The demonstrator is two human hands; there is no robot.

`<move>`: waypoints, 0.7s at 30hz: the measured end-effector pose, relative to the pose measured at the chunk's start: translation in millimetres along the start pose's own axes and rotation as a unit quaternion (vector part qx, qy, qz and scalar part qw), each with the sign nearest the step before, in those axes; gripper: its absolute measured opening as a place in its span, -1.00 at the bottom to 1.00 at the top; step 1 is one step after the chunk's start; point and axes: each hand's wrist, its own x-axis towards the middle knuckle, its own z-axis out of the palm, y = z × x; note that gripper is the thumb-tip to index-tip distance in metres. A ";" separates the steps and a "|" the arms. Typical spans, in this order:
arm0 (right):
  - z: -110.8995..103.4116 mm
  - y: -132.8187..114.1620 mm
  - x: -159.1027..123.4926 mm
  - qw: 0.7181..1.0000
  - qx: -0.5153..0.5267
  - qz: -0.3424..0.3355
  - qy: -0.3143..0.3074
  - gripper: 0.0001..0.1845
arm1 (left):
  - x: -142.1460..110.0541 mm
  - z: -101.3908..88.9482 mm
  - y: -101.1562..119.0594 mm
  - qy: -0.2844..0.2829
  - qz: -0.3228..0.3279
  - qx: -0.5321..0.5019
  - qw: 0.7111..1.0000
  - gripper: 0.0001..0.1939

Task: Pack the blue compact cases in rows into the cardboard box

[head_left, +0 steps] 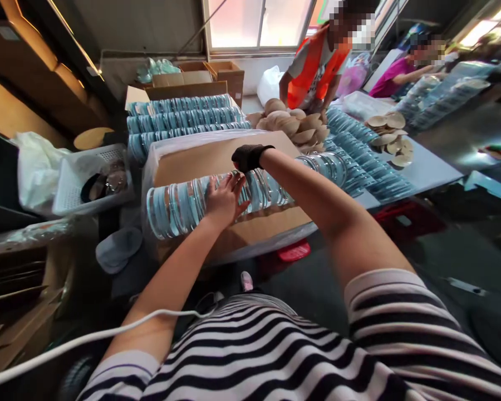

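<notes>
A long row of round, shiny discs with bluish faces (pixel 177 209) stands on edge across a brown cardboard sheet (pixel 200 161). Resting on the middle of this row is my left hand (pixel 224 199), bare, with its fingers spread over the rims. My right hand (pixel 249 158), in a black glove, is just above and behind my left fingertips at the row's far side. Its fingers are curled closed, and what they hold, if anything, is hidden. My right forearm passes over the right part of the row.
More disc rows (pixel 187 120) stand behind, and others (pixel 354 145) cover a table to the right. A person in an orange vest (pixel 303 78) is at a pile of tan round pieces (pixel 292 125). A white basket (pixel 92 172) sits left. A white cable (pixel 104 332) crosses my left arm.
</notes>
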 end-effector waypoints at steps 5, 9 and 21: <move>-4.1 -2.4 -2.7 0.997 0.054 0.047 -0.030 -0.61 | 2.7 1.4 2.0 0.004 -0.004 -0.003 1.000 -0.38; -4.5 -10.2 -11.4 0.995 0.054 0.077 -0.030 -0.70 | 1.9 3.7 -0.1 0.020 0.011 0.000 1.000 -0.41; 27.4 -3.3 -29.6 0.970 0.164 0.057 0.171 -0.75 | -1.3 -1.6 4.1 0.039 0.002 -0.002 0.999 -0.47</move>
